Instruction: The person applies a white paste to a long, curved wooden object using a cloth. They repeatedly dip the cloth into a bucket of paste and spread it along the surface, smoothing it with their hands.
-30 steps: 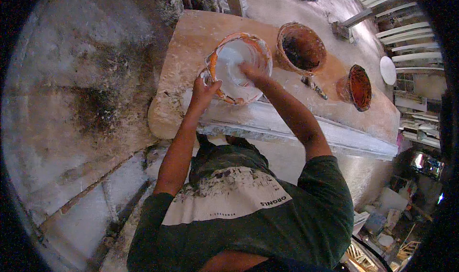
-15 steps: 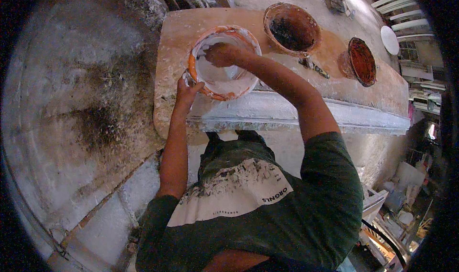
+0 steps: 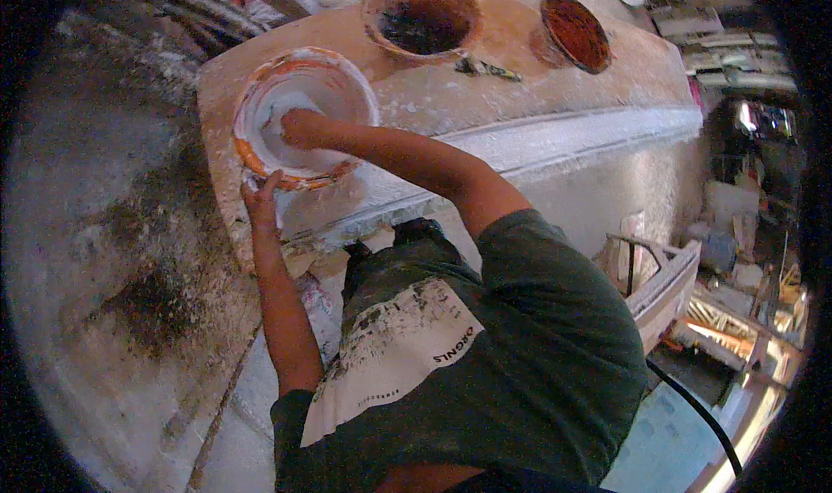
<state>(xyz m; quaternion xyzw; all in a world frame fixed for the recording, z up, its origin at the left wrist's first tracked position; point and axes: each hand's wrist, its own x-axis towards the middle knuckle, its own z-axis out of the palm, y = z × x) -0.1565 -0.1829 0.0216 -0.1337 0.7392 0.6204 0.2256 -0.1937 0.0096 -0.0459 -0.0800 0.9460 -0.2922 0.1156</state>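
A round orange bucket, smeared with white, stands at the left end of the table with white paste inside. My right hand reaches down into it, fingers curled and low against the paste; what they hold, if anything, is hidden. At the bucket's near left side my left hand grips the wall just below the rim, thumb up and whitish smears on the fingers. Along the table's near edge runs a long white moulded strip.
A large crusted bowl with a dark inside stands beyond the bucket. Right of it lie a small paint-stained tool and a reddish bowl tipped on its side. The brown tabletop is spattered white. A wooden frame stands to my right.
The view has shifted, so the table and bucket sit further left and are turned slightly. My right hand has moved a little lower within the bucket; my left stays at its side.
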